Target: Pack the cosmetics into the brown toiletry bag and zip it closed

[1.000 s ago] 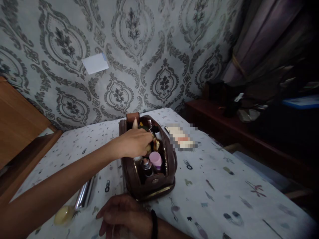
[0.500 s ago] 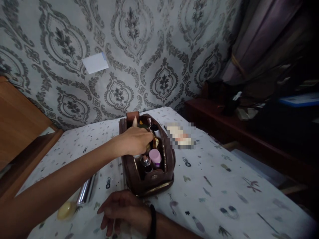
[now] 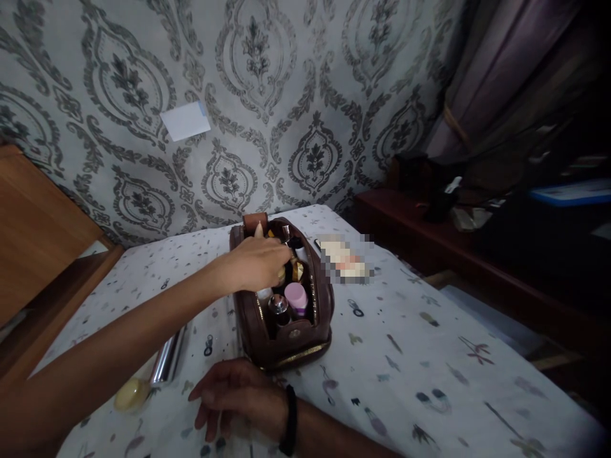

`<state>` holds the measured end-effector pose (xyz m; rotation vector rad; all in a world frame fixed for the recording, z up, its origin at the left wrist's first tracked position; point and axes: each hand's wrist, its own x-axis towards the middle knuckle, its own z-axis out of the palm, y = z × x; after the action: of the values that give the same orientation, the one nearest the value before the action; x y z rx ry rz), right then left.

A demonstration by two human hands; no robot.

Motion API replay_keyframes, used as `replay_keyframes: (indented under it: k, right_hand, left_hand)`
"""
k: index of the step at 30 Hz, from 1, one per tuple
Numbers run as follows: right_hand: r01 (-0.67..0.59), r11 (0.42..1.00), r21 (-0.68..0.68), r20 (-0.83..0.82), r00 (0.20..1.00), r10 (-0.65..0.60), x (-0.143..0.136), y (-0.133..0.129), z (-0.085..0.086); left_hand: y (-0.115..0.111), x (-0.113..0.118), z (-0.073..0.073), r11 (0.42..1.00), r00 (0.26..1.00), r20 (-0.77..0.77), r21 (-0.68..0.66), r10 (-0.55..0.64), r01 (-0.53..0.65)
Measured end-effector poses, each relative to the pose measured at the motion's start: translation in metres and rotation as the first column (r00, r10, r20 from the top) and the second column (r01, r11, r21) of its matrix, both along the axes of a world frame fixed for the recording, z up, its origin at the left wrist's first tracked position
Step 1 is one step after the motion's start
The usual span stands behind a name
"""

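A brown bag (image 3: 286,348) stands unzipped on the cloth, with bottles and small items inside. Over its opening is my left hand (image 3: 262,259), fingers bunched together and bent down among the contents; what they grip is hidden. Near those fingers lies a gold-coloured item (image 3: 298,271). Toward the bag's near end are a pink-lidded container (image 3: 296,298) and a bottle with a shiny cap (image 3: 279,305). My right hand (image 3: 241,397), a black band at its wrist, rests in front of the bag, fingers loosely bent and apart, holding nothing.
A silver tube (image 3: 165,362) and a yellowish round object (image 3: 132,394) lie left of the bag, partly beside my left forearm. A blurred-out flat item (image 3: 344,259) lies to the right. Beyond the patterned cloth (image 3: 405,356) is a dark red surface (image 3: 396,213).
My left hand has shifted slightly left and up over the bag, still bent into it. The right hand has barely moved, and the view has shifted a little.
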<state>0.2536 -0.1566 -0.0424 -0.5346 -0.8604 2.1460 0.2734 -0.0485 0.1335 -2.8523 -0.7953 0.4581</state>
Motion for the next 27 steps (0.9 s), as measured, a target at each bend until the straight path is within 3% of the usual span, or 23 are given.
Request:
replay_keyframes:
  k: [10,21,27]
  right_hand:
    - [0.019,1.000,-0.018,0.011,1.000,-0.019,0.000,-0.001,0.001]
    - [0.005,1.000,0.002,0.002,1.000,-0.005,0.000,-0.001,0.000]
    - [0.010,1.000,0.029,-0.015,1.000,-0.010,0.000,-0.001,-0.003]
  left_hand:
    - [0.003,0.005,0.000,0.984,0.992,-0.082,-0.156,-0.095,0.082]
    - [0.001,0.000,-0.003,0.993,0.997,-0.064,-0.120,-0.031,0.023]
    - [0.006,-0.010,0.009,0.995,1.000,-0.013,-0.102,-0.008,0.007]
